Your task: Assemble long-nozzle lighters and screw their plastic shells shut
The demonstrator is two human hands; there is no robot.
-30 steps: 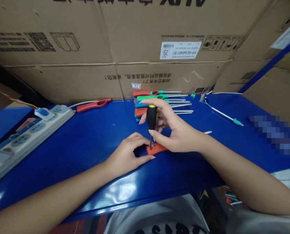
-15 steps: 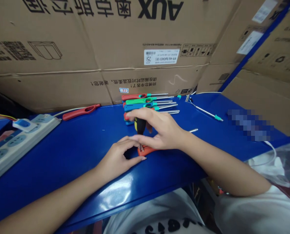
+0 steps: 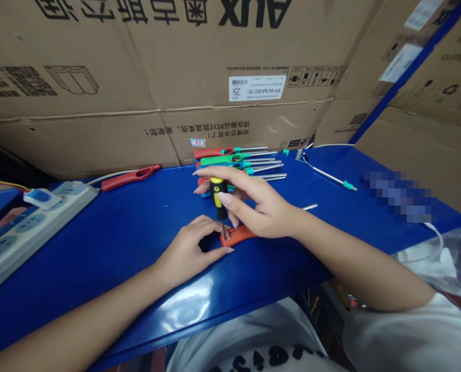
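An orange-red long-nosed gas lighter (image 3: 239, 235) lies on the blue table, its metal tube (image 3: 310, 207) sticking out to the right past my right wrist. My left hand (image 3: 194, 245) pinches the lighter's handle end between thumb and fingers. My right hand (image 3: 254, 201) holds a short black and yellow screwdriver (image 3: 218, 199) upright, thumb against its side. The screwdriver's tip meets the handle end of the lighter close to my left fingertips. Part of the lighter's middle is hidden under my right hand.
Behind my hands lies a pile of several red, green and blue lighters (image 3: 223, 160). A loose red casing (image 3: 131, 178) and a white power strip (image 3: 36, 227) are at left. A metal tube with a green end (image 3: 331, 177) lies at right. A cardboard box (image 3: 156, 67) stands at the back.
My right hand's fingers have shifted on the screwdriver: the thumb has lifted from low by the shaft to the handle's side, so more of the screwdriver shows. My left hand stays on the lighter.
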